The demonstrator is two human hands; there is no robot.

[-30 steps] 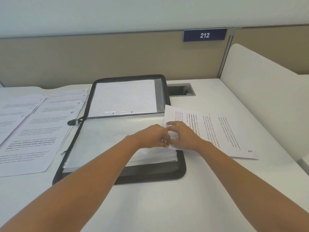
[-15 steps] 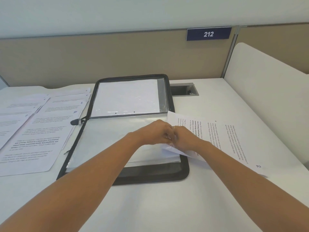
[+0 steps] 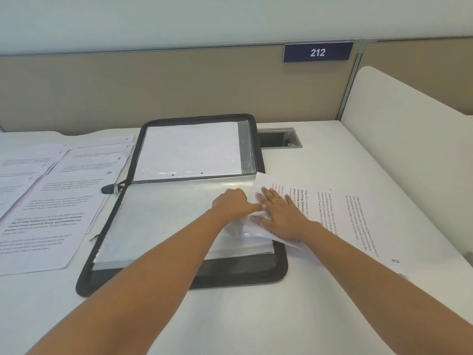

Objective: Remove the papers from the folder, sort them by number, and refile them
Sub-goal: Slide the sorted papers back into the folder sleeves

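A black zip folder [image 3: 268, 275] lies open in the middle of the desk, with clear plastic sleeves [image 3: 158, 221] in its near half. A printed sheet marked 2 [image 3: 353, 221] lies off the folder's right side, its left end at the top sleeve's open edge. My left hand [image 3: 234, 203] has curled fingers and holds that sleeve's right edge, where the plastic is lifted. My right hand [image 3: 280, 213] presses flat on the sheet, fingers spread. Several numbered sheets [image 3: 58, 201] are fanned out left of the folder; the numbers 8 and 10 can be read.
A cable port [image 3: 279, 138] is sunk into the desk behind the folder's right corner. A beige partition with a blue 212 sign [image 3: 317, 52] runs along the back. A white divider [image 3: 409, 139] stands on the right. The desk edge lies at the far right.
My right hand has gone from pinching the sheet's left end to lying flat on it with fingers spread. My left hand stays at the sleeve's edge.
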